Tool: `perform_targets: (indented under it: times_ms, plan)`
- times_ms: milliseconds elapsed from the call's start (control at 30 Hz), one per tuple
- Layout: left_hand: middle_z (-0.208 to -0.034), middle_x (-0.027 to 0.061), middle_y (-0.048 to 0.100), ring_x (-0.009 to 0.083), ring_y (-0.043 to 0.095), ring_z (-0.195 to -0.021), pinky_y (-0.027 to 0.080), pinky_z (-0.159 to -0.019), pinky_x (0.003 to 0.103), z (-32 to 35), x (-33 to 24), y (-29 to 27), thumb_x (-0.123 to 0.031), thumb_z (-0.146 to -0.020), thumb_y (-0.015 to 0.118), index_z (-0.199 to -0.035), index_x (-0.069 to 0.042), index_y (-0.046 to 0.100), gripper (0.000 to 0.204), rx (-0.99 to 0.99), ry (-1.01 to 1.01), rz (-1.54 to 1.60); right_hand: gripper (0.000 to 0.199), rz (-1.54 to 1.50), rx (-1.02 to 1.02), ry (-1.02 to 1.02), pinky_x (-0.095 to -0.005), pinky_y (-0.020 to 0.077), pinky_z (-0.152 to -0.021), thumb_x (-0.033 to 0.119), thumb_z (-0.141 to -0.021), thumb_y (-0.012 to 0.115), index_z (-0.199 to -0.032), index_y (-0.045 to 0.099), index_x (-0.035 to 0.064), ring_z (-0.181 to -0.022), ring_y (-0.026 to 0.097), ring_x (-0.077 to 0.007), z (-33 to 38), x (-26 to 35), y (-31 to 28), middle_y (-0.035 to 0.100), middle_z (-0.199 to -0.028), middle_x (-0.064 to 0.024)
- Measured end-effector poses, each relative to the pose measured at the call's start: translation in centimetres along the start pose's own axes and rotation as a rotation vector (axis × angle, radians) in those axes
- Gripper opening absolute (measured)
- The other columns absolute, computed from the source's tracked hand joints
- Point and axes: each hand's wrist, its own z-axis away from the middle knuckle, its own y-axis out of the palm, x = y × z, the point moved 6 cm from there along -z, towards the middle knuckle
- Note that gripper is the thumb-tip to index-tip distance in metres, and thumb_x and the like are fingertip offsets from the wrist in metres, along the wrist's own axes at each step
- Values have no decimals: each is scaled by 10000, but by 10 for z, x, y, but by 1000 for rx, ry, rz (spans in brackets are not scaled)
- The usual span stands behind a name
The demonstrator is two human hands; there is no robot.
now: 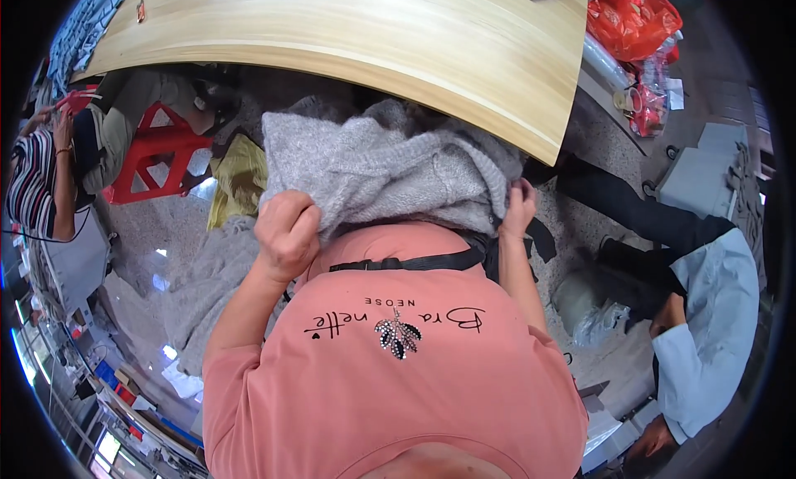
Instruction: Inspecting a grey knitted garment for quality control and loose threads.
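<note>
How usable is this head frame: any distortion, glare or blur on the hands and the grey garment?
Head view: strong fisheye bending, so the wooden table edge curves and the corners go black. Lighting is even and soft; glare patches show only on the shiny floor at left. The left hand, right hand and grey knit garment are sharp, with no motion blur; detail smears toward the rim.

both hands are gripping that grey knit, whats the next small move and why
Probably lift the grey knit forward onto the wooden table. Both hands pinch its near edge, the left hand in a fist and the right hand at the other corner, but the cloth hangs bunched between body and table edge, so it needs a flat surface to spread on.
</note>
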Motion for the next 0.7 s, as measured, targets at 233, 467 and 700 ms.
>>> perform_targets:
  times_ms: [233,467,700]
  plan:
    - [-630,78,540,90,470,-605,401,-549,263,48,71,51,-157,-779,578,-722,41,553,208,433,-990,949,376,-552,121,282,-341,311,-937,249,-868,481,-1151,450,4,-1057,445,-210,4,-32,-27,489,-1125,-97]
    - [-582,46,511,83,440,-569,384,-497,283,-10,51,74,-190,-784,580,-749,16,571,210,462,-639,505,259,-489,52,439,-369,425,-842,89,-831,434,-1061,485,-18,-957,526,-243,28,-78,-37,544,-1024,-119]
    - [-690,-47,550,34,462,-621,384,-532,205,-28,54,94,-90,-814,541,-840,7,614,124,242,-749,1067,166,307,-116,-104,-344,428,-664,91,-825,474,-943,490,-25,-717,541,-236,18,38,-47,559,-810,-161]
